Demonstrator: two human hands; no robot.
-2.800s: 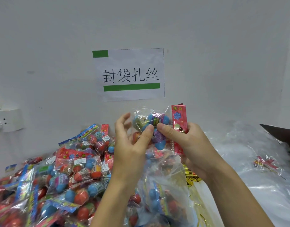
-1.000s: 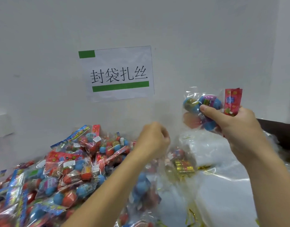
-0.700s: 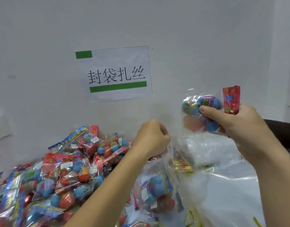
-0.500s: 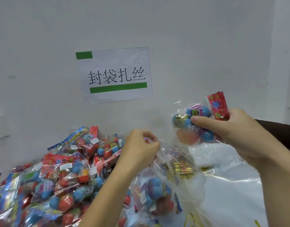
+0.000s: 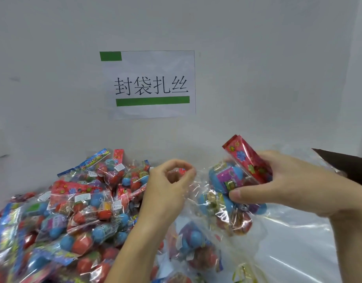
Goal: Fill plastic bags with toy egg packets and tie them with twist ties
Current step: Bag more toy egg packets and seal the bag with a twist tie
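Note:
My right hand [image 5: 278, 180] grips a toy egg packet [image 5: 229, 180] with a red flowered header and blue and red eggs, held at the mouth of a clear plastic bag [image 5: 198, 219]. My left hand [image 5: 168, 190] pinches the bag's rim, holding the mouth open. Inside the bag lies another egg packet [image 5: 194, 240] with blue and red eggs. A big heap of egg packets [image 5: 74, 211] covers the table to the left of my left arm.
A stack of clear plastic bags [image 5: 298, 252] lies at the right. Gold twist ties [image 5: 240, 271] show near the bottom edge. A dark box edge [image 5: 343, 166] juts in at the far right. A paper sign [image 5: 150, 84] hangs on the white wall.
My right hand has brought the packet down and left from beside the bag to the bag's mouth. My left hand keeps pinching the rim, and the view has dipped a little.

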